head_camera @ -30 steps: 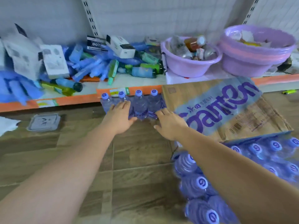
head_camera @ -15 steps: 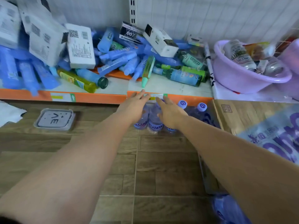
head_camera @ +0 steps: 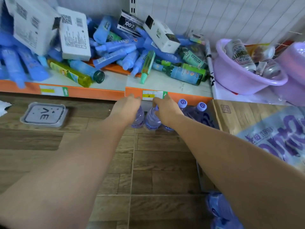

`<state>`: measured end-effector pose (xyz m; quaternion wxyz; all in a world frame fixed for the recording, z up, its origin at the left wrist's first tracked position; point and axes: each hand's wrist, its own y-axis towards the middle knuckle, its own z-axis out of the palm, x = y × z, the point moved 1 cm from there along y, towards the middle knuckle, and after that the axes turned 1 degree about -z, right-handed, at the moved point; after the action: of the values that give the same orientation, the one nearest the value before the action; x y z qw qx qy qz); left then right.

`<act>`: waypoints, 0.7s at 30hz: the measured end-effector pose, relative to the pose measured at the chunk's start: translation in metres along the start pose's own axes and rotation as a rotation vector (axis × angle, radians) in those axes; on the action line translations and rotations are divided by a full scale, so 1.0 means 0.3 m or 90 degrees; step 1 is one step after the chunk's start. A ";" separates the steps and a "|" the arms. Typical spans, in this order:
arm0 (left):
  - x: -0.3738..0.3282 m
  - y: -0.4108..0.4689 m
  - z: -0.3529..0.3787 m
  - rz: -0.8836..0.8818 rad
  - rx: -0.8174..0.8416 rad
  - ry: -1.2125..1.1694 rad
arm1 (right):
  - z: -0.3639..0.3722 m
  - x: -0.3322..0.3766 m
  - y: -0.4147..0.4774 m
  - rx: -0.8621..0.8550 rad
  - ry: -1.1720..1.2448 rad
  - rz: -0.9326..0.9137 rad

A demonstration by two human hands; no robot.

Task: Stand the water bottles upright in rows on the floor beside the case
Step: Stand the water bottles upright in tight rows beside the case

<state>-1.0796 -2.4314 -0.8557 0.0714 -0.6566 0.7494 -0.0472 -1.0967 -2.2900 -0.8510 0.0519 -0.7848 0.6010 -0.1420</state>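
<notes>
**Bottle row against shelf base: both hands on the left end**

Observed at centre frame: a short row of water bottles standing upright on the floor, tight against the orange shelf edge. Two caps exposed at the right end of the row, just beside the cardboard case; the left bottles largely covered by the hands.

Left hand laid over the top of the leftmost bottle, fingers curled down across its cap. Right hand likewise cupped over the neighbouring bottle tops, fingertips at neck level. Whether either hand was actually gripping a neck or merely resting on it: cannot tell, the fingers being turned away from the camera.

Judged purpose of the hold: steadying and squaring the bottles from above, so as to press them into line with the shelf base and close gaps. Placement against the shelf and the case wall judged deliberate, giving two fixed edges to align the first row.

More bottles, lying wrapped in film, noted at lower right of the frame. Task therefore judged early, one row only begun.

Surface: wood-pattern floor tiles, level, ample bare area toward the bottom of the frame for further rows. A grey lidded tray on the floor at left, well apart. Lowest shelf heaped with blue tubes, boxes and bottles; lilac basins at upper right; white panelled wall behind.
</notes>
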 end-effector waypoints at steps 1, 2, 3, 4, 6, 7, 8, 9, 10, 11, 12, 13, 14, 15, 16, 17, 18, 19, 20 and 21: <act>0.003 -0.027 0.003 -0.005 -0.002 0.001 | -0.005 -0.003 -0.014 0.004 0.012 0.000; 0.006 -0.050 0.010 -0.011 -0.002 -0.002 | -0.014 -0.007 -0.026 0.005 0.025 0.002; 0.009 -0.071 0.009 -0.013 0.001 -0.006 | -0.031 -0.011 -0.038 -0.002 0.043 0.004; 0.011 -0.087 0.002 -0.016 0.008 -0.010 | -0.053 -0.014 -0.051 -0.008 0.060 0.005; 0.010 -0.112 -0.033 -0.025 0.028 -0.013 | -0.111 -0.008 -0.081 -0.013 0.077 -0.011; 0.006 -0.121 -0.055 -0.025 0.034 -0.010 | -0.138 -0.004 -0.095 -0.009 0.080 -0.023; -0.005 -0.132 -0.082 -0.018 0.035 -0.005 | -0.167 -0.002 -0.117 -0.006 0.079 -0.034; -0.019 -0.145 -0.111 -0.009 0.034 0.001 | -0.193 -0.002 -0.139 -0.001 0.075 -0.043; -0.035 -0.160 -0.144 -0.001 0.029 0.007 | -0.220 -0.005 -0.164 0.001 0.065 -0.053; -0.052 -0.175 -0.178 0.003 0.023 0.011 | -0.242 -0.008 -0.189 0.004 0.056 -0.063; -0.066 -0.188 -0.212 0.006 0.013 0.016 | -0.262 -0.013 -0.212 0.006 0.051 -0.068; -0.087 -0.207 -0.250 0.010 -0.001 0.019 | -0.283 -0.021 -0.242 0.003 0.055 -0.070; -0.107 -0.222 -0.286 0.015 -0.017 0.020 | -0.304 -0.027 -0.272 -0.004 0.063 -0.072; -0.130 -0.235 -0.323 0.021 -0.032 0.023 | -0.326 -0.038 -0.301 -0.015 0.069 -0.073; -0.155 -0.243 -0.359 0.029 -0.045 0.031 | -0.349 -0.049 -0.328 -0.027 0.071 -0.073; -0.177 -0.248 -0.390 0.037 -0.056 0.038 | -0.370 -0.059 -0.346 -0.037 0.071 -0.071; -0.207 -0.256 -0.424 0.043 -0.068 0.046 | -0.398 -0.073 -0.373 -0.047 0.069 -0.069; -0.238 -0.265 -0.454 0.048 -0.076 0.051 | -0.428 -0.086 -0.399 -0.054 0.063 -0.070; -0.274 -0.275 -0.486 0.054 -0.083 0.056 | -0.461 -0.104 -0.432 -0.063 0.052 -0.073; -0.311 -0.286 -0.517 0.061 -0.091 0.064 | -0.495 -0.124 -0.465 -0.074 0.042 -0.080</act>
<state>-1.0102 -2.3541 -0.6847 -0.0108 -0.6202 0.7840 -0.0230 -1.0185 -2.2032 -0.6800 -0.0226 -0.8175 0.5593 -0.1358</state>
